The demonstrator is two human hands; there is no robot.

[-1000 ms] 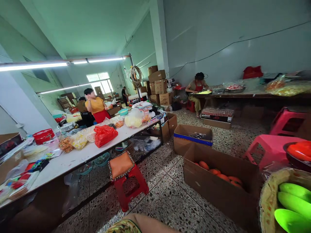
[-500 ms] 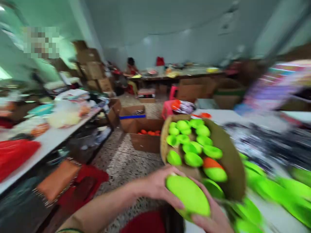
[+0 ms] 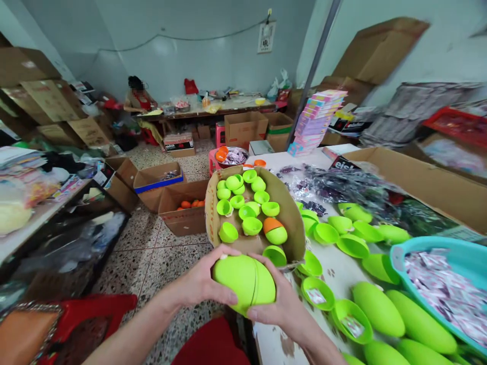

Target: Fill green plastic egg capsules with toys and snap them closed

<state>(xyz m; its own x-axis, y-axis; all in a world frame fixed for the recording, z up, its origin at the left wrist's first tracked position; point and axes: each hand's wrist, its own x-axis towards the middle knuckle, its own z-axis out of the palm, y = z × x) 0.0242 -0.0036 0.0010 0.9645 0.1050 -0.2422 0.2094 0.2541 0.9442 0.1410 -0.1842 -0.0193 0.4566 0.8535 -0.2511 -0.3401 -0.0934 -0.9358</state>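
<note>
A moment ago the view was a blur and the green egg [image 3: 244,283] was open at the top. Now the view is sharp and the egg looks shut, with a thin seam around it, so the two halves seem joined. The left hand [image 3: 198,281] and right hand [image 3: 283,306] hold it, fingers clamped on its smooth plastic sides. It sits low in the middle. At 12 o'clock a brown box [image 3: 213,203] holds round green cups. At 3 o'clock, more shiny eggs [image 3: 378,309] lie on the white surface [image 3: 342,274].
</note>
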